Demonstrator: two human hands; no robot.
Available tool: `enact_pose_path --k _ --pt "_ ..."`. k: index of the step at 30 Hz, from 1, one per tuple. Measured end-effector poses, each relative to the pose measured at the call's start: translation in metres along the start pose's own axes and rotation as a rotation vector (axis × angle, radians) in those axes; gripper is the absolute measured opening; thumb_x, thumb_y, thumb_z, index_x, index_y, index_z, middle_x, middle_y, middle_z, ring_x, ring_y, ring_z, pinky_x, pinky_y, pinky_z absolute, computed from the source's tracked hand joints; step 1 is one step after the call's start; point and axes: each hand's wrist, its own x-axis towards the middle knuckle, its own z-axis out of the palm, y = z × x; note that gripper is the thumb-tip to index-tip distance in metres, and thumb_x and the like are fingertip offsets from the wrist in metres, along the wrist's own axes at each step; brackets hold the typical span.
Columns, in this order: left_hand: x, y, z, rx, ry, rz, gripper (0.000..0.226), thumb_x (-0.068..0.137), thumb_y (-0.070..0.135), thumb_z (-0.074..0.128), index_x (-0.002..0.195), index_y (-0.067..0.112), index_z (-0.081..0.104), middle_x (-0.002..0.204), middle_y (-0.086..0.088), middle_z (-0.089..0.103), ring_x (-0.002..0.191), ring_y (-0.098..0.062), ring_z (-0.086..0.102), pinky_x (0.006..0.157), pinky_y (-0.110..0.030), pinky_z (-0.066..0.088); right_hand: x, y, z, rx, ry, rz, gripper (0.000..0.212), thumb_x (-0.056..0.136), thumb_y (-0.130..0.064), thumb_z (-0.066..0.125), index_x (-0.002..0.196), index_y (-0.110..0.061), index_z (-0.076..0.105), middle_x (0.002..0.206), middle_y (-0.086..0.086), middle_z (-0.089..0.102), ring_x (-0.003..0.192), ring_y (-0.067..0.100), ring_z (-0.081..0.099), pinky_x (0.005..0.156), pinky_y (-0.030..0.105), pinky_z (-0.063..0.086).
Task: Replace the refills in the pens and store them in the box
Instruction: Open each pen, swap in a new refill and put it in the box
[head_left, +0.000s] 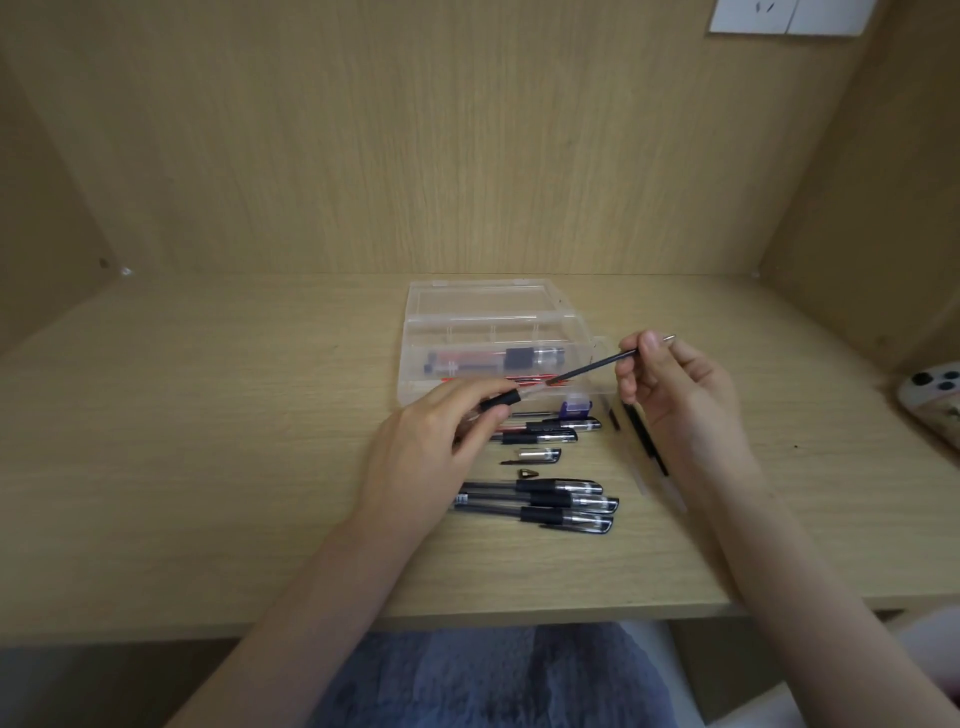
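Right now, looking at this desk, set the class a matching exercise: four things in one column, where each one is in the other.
Things
1. refill
2. clear box
3. three capped pens
4. loose pen cap

Places
A. side by side nearest the desk's front edge
B. open, behind both hands
C. alone on the desk between two groups of pens
D. pinched in the right hand, its other end in the barrel held by the left hand

Pairs: 1-D, 2-B, 3-A, 4-C

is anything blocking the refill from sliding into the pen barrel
Nothing visible does. The right hand holds the refill, its lower end already at the mouth of the pen barrel held by the left hand; both are above the desk.
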Motion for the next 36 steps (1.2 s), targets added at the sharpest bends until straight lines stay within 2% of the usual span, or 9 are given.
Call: enact_pose_path --k 3,7,10,14,19,22,25,30,36 --pt "0.0 0.001 0.0 -0.02 -0.018 0.019 0.031 0.087 0.036 0.049 0.115 0.029 0.061 0.096 0.02 0.06 0.074 0.006 0.056 0.068 -0.018 0.051 -0.006 0.001 0.007 -0.093 -0.118 0.083 0.021 0.085 -0.018 0.056 0.094 -0.003 0.068 0.068 0.003 0.063 0.056 0.01 0.048 0.056 0.015 0.043" --pt "-0.001 0.001 -0.001 -0.012 0.002 0.007 0.03 0.086 0.038 0.05 0.11 0.026 0.062 0.09 0.018 0.061 0.074 0.004 0.056 0.066 -0.019 0.049 -0.01 0.004 0.013 -0.318 -0.238 0.094 0.018 0.078 -0.02 0.064 0.091 -0.012 0.072 0.061 -0.007 0.064 0.056 0.004 0.05 0.055 0.012 0.041" --pt "0.0 0.0 0.0 -0.013 0.017 -0.008 0.026 0.087 0.035 0.053 0.109 0.024 0.062 0.097 0.014 0.065 0.081 -0.001 0.059 0.072 -0.023 0.052 -0.008 0.003 0.011 -0.419 -0.232 0.055 0.012 0.077 -0.017 0.067 0.087 -0.017 0.073 0.075 -0.005 0.07 0.066 0.002 0.056 0.064 0.014 0.044" --pt "0.0 0.001 0.0 -0.013 0.029 -0.01 0.025 0.088 0.035 0.053 0.108 0.025 0.062 0.099 0.013 0.065 0.085 0.0 0.058 0.074 -0.023 0.05 -0.008 0.007 0.013 -0.852 -0.425 -0.003 0.011 0.081 -0.016 0.071 0.086 -0.026 0.074 0.085 -0.012 0.069 0.081 -0.001 0.059 0.075 0.013 0.041" --pt "0.0 0.001 -0.001 -0.022 0.045 -0.014 0.022 0.089 0.031 0.056 0.109 0.025 0.062 0.099 0.014 0.065 0.086 0.0 0.057 0.074 -0.024 0.051 -0.008 0.007 0.014 -0.831 -0.335 -0.037 0.011 0.081 -0.016 0.071 0.082 -0.026 0.073 0.081 -0.011 0.066 0.073 -0.001 0.054 0.069 0.013 0.038" --pt "0.0 0.0 0.0 -0.025 0.061 -0.005 0.02 0.089 0.029 0.058 0.108 0.024 0.062 0.099 0.013 0.065 0.085 -0.001 0.058 0.074 -0.026 0.051 -0.01 0.008 0.015 -0.893 -0.465 -0.038 0.016 0.078 -0.02 0.073 0.082 -0.035 0.072 0.085 -0.014 0.063 0.086 0.002 0.055 0.08 0.016 0.04" --pt "0.0 0.0 0.001 -0.024 0.062 -0.001 0.02 0.089 0.028 0.058 0.108 0.024 0.062 0.098 0.013 0.065 0.085 -0.001 0.058 0.073 -0.026 0.051 -0.01 0.01 0.018 -0.971 -0.556 -0.069 0.019 0.077 -0.023 0.074 0.081 -0.041 0.07 0.084 -0.015 0.059 0.092 0.0 0.05 0.084 0.018 0.037" --pt "-0.001 0.0 0.001 -0.025 0.064 0.004 0.019 0.089 0.03 0.057 0.106 0.024 0.062 0.096 0.014 0.064 0.085 0.0 0.057 0.072 -0.023 0.048 -0.008 0.013 0.021 -1.05 -0.61 -0.148 0.012 0.075 -0.024 0.077 0.086 -0.027 0.075 0.084 -0.011 0.057 0.093 -0.005 0.043 0.085 0.014 0.031" --pt "-0.001 0.0 0.0 -0.011 0.049 0.002 0.02 0.089 0.03 0.056 0.108 0.023 0.062 0.098 0.013 0.065 0.085 -0.002 0.059 0.073 -0.028 0.052 -0.007 0.02 0.019 -1.084 -0.622 -0.178 0.014 0.073 -0.026 0.078 0.087 -0.028 0.075 0.086 -0.008 0.055 0.094 0.001 0.044 0.088 0.016 0.032"
